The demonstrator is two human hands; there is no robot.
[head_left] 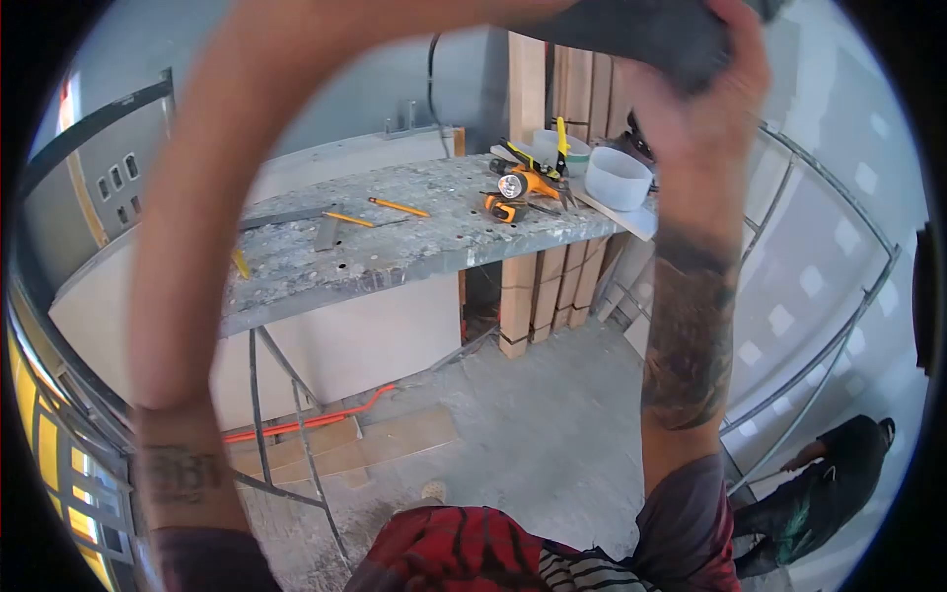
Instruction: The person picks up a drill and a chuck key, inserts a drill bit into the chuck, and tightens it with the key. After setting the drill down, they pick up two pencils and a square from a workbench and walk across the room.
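Both my arms are raised in front of me. At the top right, my right hand (705,118) is closed around a dark, blurred object (656,44) whose kind I cannot make out. My left arm arches up the left side and across the top edge. My left hand (449,14) shows only in part there, close to the dark object's left end, with its fingers hidden. Below them stands a paint-spattered workbench (395,255). On it lie a yellow-and-black cordless work light (518,185), yellow-handled pliers (562,143), two pencils (400,207) and a metal square (327,229).
White tubs (619,180) stand at the bench's right end. Wooden boards (515,306) lean behind it. Metal scaffold frames (838,192) rise on both sides. Orange tubing (345,412) and flat offcuts (395,441) lie on the floor. Another person (834,483) bends over at lower right.
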